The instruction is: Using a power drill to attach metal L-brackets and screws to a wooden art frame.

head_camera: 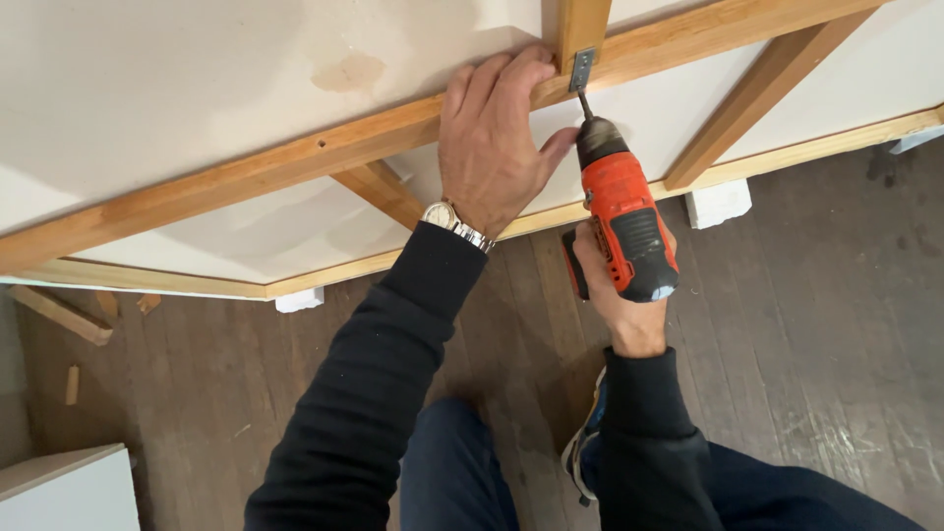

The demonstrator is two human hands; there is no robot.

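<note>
My right hand [624, 295] grips an orange and black cordless drill [621, 211]. Its bit points up at a small metal bracket [582, 69]. The bracket sits where an upright wooden piece [582, 25] meets a long wooden bar [295, 157] of a frame. My left hand [492, 138] presses flat against that bar just left of the bracket, fingers over the wood. A metal watch [454, 222] is on the left wrist. Both arms wear dark sleeves.
The wooden frame backs a large white panel [177, 88] standing on white blocks [718, 204] on a dark plank floor [836, 324]. Diagonal braces [757, 93] cross its corners. Wood scraps [61, 315] lie at left, a white box [69, 492] at bottom left.
</note>
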